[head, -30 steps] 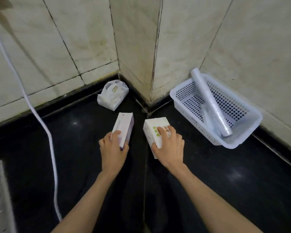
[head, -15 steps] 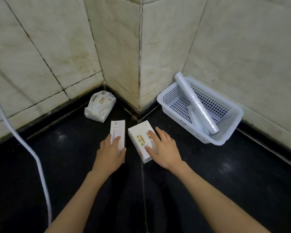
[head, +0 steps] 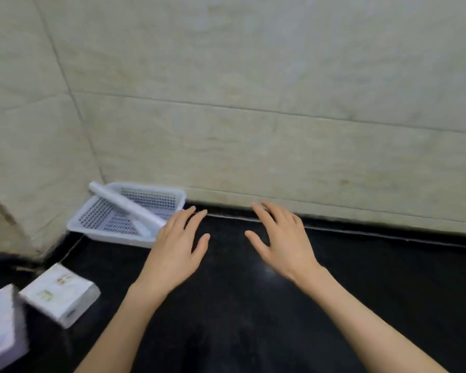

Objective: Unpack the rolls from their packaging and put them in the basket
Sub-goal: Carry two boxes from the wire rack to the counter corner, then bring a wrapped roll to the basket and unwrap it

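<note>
Lying slantwise in the white perforated basket [head: 92, 224], a clear film-wrapped roll [head: 125, 207] is being shown with its long axis running from the basket's far-left rim down toward its near-right corner, the upper end propped on the rim. The basket is being kept against the tiled wall [head: 253, 103] on the black floor [head: 240, 319]. Both hands are being held apart, palms down and fingers spread, gripping nothing: the left hand [head: 176, 250] just beside the basket's right end, the right hand [head: 283, 242] well clear of it. Two white boxes [head: 61, 293] [head: 0, 327] are being left at lower left; the nearer-centre one's green and orange printing is blurred beyond reading.
</note>
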A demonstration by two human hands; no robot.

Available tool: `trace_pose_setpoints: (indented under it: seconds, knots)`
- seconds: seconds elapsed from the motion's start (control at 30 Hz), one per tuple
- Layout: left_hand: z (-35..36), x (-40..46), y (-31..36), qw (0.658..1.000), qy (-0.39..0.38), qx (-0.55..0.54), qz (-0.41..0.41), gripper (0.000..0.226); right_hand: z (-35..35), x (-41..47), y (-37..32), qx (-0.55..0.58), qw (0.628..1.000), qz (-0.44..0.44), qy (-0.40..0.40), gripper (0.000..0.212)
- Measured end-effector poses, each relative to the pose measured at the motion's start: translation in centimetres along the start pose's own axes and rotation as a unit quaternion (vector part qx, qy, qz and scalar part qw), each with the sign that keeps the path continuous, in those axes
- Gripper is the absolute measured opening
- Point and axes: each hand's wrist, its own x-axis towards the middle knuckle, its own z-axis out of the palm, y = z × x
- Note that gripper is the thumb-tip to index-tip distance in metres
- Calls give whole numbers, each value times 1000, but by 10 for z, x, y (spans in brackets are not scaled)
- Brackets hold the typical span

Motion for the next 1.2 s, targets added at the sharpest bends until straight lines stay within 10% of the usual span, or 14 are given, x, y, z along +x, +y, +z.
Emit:
trace_pose_setpoints:
  seconds: [0.6, 1.2]
  knots:
    - [219, -2, 536, 887, -160, -138, 411, 51, -258, -345, 363, -146, 892, 404, 141, 52]
    - [402, 83, 851, 850, -207, -197, 442, 48, -358, -410, 712, -135, 840, 504, 152, 52]
